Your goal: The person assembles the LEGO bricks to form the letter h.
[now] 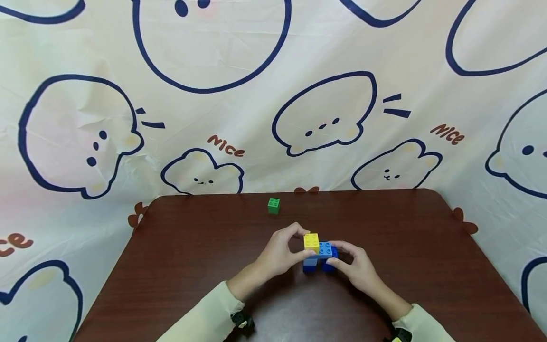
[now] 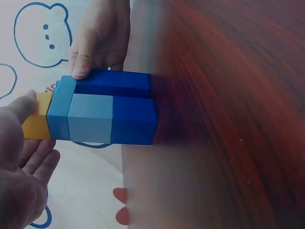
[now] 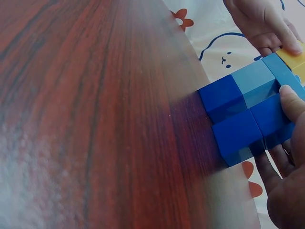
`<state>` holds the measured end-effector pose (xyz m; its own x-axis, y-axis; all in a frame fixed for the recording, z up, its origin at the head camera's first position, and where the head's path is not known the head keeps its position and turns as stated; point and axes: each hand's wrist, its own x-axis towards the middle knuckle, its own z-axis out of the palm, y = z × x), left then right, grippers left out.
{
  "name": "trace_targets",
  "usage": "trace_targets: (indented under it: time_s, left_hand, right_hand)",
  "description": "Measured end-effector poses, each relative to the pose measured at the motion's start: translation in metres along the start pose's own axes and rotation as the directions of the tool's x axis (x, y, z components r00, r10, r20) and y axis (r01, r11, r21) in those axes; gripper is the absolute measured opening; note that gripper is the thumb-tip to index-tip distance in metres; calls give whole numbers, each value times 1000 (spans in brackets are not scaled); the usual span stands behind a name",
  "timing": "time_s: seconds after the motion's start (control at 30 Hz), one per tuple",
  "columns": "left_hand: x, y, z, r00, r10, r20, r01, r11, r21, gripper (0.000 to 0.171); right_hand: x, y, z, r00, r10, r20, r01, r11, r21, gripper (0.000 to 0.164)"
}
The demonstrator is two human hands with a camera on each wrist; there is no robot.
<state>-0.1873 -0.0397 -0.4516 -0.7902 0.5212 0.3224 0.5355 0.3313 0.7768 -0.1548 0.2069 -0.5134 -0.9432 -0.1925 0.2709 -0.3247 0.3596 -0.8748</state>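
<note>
Pressing the square yellow plastic brick [image 1: 311, 242] down evenly seems best: the left hand [image 1: 277, 252] pinches it, the right hand [image 1: 360, 270] grips the upright blue plastic-brick arch [image 1: 325, 249].

The left hand [image 2: 16, 183] pinches a yellow plastic cube [image 2: 38, 119] joined to a mid-blue plastic bar [image 2: 59, 117]; the right hand [image 2: 102, 38] holds a dark-blue plastic brick [image 2: 114, 83] beside a light-blue plastic cube [image 2: 90, 119].
</note>
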Motion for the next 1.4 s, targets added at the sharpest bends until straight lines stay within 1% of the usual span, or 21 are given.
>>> trace_targets:
  time_s: [0.17, 0.33, 0.5, 0.6, 0.73, 0.83, 1.1, 1.27, 1.4]
  left_hand:
    - [-2, -3, 4, 1000, 19, -15, -18, 999, 47, 37]
    - [-5, -4, 7, 997, 59, -44, -55, 995, 88, 38]
    - [-5, -3, 7, 996, 81, -41, -75, 988, 132, 38]
    - [-3, -2, 5, 997, 72, -18, -69, 989, 131, 38]
    - [-1, -2, 2, 999, 26, 24, -28, 994, 106, 38]
    - [0, -1, 0, 999, 3, 38, -7, 995, 96, 37]
    - [0, 3, -1, 999, -3, 37, 0, 997, 75, 36]
    - [-4, 2, 4, 999, -22, 23, 21, 998, 57, 39]
    - [-5, 0, 7, 1000, -23, 3, 23, 998, 55, 42]
  right_hand:
    - [0, 1, 0, 1000, 1, -7, -2, 1000, -22, 35]
    - [0, 1, 1, 1000, 3, -11, -4, 999, -34, 35]
    - [-1, 2, 1, 1000, 5, -16, -5, 999, -40, 35]
    - [-1, 2, 0, 1000, 2, -19, -3, 999, -41, 35]
    - [-1, 1, 0, 1000, 4, -20, -4, 999, -36, 35]
    - [-1, 1, 0, 1000, 7, -13, -7, 999, -32, 35]
    - [0, 0, 0, 1000, 15, -9, -15, 999, -34, 35]
    - [0, -1, 0, 1000, 21, -6, -21, 999, -27, 36]
    - [0, -1, -1, 1000, 13, -9, -13, 1000, -23, 35]
